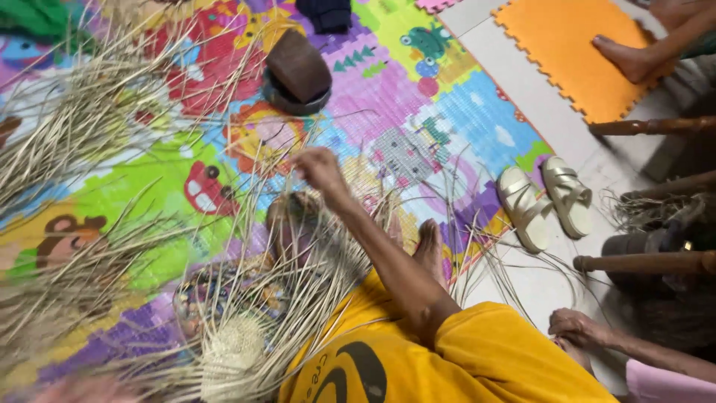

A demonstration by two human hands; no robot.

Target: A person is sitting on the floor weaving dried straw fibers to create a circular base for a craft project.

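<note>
Right grip: the right hand (321, 169) is raised over the lap with its fingers drawn together, pinching thin straw strands (309, 246); blur hides the fingertips.
Left grip: a pinkish smear at the bottom left corner may be the left hand (83, 389); I cannot tell whether it is spread or pressed together.
Work piece: a pale woven straw disc (233, 352) lies low on the lap, below the right hand, with loose strands fanning out from it on every side.
Lap: a yellow shirt (477, 366) and a patterned cloth (212, 291) over the knee; a bare foot (430, 246) rests just beside the forearm.
Floor: a bright cartoon play mat (418, 142) lies under it all, with more straw bundles (52, 142) heaped at the left.
Further out: a brown rounded block (298, 71) sits on the mat beyond the hand; a pair of cream sandals (544, 203) stands on the tiles off the mat's edge.
Others: another person's hand (576, 328) with a pink sleeve is at the lower right, and a bare foot (623, 56) rests on an orange foam mat (559, 37).
</note>
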